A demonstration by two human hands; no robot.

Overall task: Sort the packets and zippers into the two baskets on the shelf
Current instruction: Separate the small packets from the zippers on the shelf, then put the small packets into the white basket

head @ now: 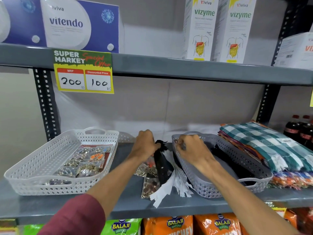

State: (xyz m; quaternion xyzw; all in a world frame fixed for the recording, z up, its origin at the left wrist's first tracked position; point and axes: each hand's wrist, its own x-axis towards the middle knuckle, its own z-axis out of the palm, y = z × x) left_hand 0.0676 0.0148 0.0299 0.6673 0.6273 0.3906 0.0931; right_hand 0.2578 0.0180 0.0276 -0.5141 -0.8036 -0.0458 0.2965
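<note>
A person in a maroon sleeve works at a grey metal shelf between two perforated plastic baskets. The left hand is clenched around the top ends of a bundle of black zippers, whose dark fabric tapes hang down onto the shelf between the baskets. Beside them lie white zippers, flat strips with frayed, toothed ends fanned toward the shelf edge. Clear plastic packets of small metallic buttons or studs rest under and just left of the zippers. The right hand is curled over the near-left rim of the grey basket, fingers bent; what it grips, if anything, cannot be told. Dark items lie inside that basket. The white basket, a lattice-walled tray with cut-out handles, holds more glossy packets of gold, silver and orange trinkets. Folded checked cloths in green and white are stacked just right of the grey basket.
</note>
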